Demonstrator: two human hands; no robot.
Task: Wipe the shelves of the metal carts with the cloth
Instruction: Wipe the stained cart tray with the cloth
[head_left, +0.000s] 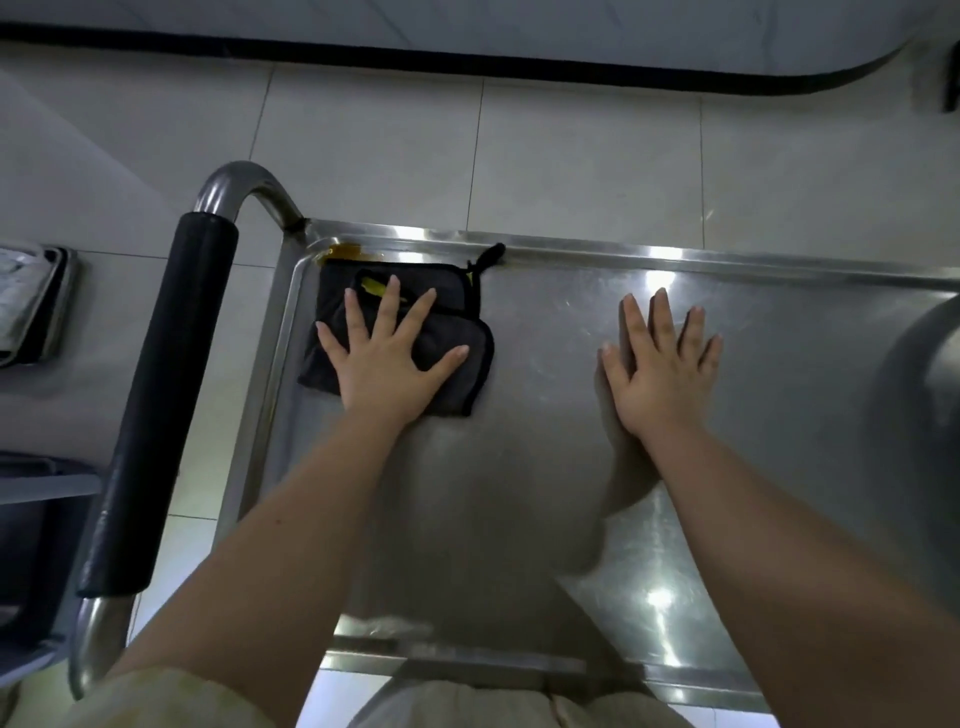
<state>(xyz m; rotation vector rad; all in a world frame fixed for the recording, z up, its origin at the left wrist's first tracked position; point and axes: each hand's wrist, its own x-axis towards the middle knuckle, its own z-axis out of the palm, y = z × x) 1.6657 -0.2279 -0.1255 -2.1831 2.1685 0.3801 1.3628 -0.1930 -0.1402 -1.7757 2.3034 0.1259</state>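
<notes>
Short cream sleeve (171, 696) on left arm (270, 519); forearms bare; pale cream clothing (457, 706) at waist.

You are looking at a cloth (332, 296) that is showing charcoal grey, edged all round in black piping, with a yellow patch (371, 286) peeking out on top and a black loop (491, 254) at its corner. The cart shelf (545, 457) is gleaming plain silver-grey, streaked with faint scuffs and dotted with white glare spots. An amber-brown smear (345, 253) is sitting in its far left corner. The handle grip (161, 395) is reading matte black on bare silver tubing (244, 179). The floor tiles (571, 156) are looking pale grey-beige, crossed by thin darker grout lines, and a black band (467, 60) is running along the wall base. Your clothing (156, 696) is showing cream.
</notes>
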